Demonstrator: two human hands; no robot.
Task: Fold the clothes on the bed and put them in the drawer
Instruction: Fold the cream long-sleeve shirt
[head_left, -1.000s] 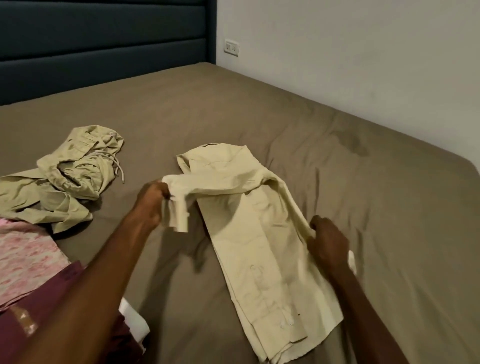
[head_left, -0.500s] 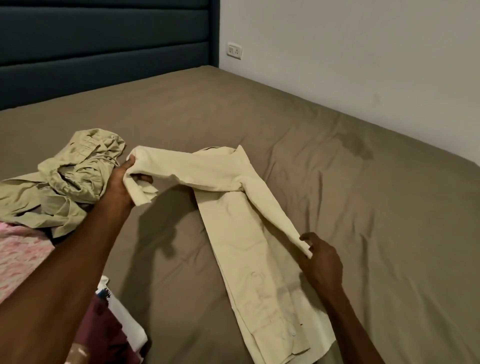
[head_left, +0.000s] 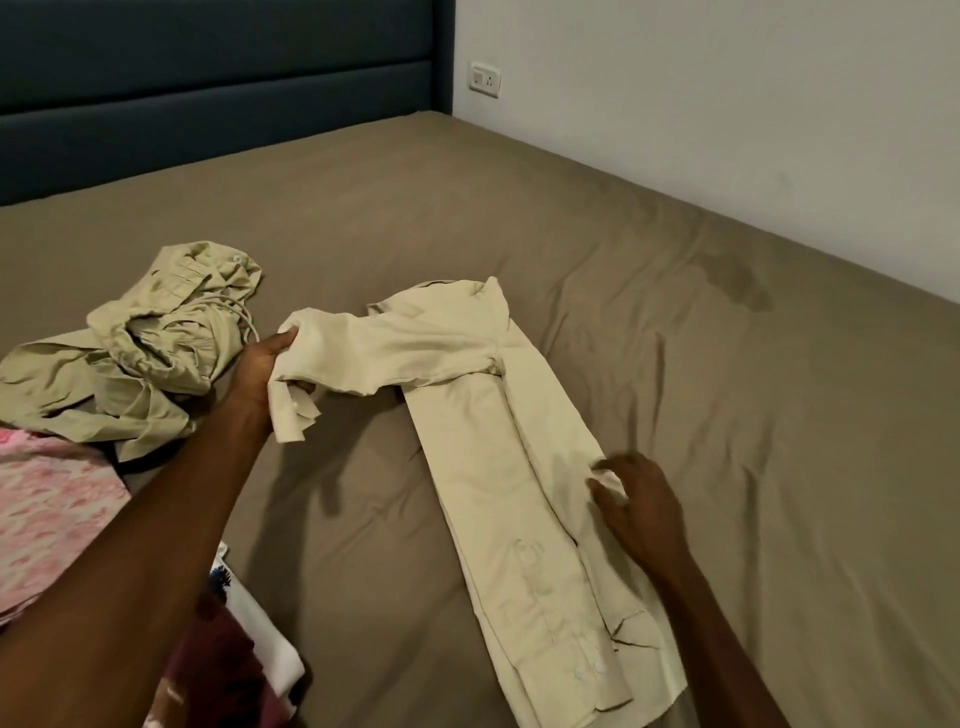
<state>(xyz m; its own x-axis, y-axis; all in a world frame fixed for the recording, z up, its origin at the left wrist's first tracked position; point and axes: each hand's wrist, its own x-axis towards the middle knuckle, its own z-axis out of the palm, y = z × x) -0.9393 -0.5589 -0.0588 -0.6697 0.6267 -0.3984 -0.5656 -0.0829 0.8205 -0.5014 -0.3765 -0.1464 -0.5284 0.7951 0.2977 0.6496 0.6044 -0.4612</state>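
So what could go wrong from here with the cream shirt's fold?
The left hand grips the sleeve of the cream shirt stretched out sideways; pulling further may drag the folded body askew. The right hand looks open and barely pins the body, so it might slide. The sleeve end sits near the crumpled khaki garment and could snag it.

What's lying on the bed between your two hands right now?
In the head view, the cream shirt spans it: the left hand grips its sleeve end, the right hand touches its folded body. Under the sleeve, bare brown sheet.
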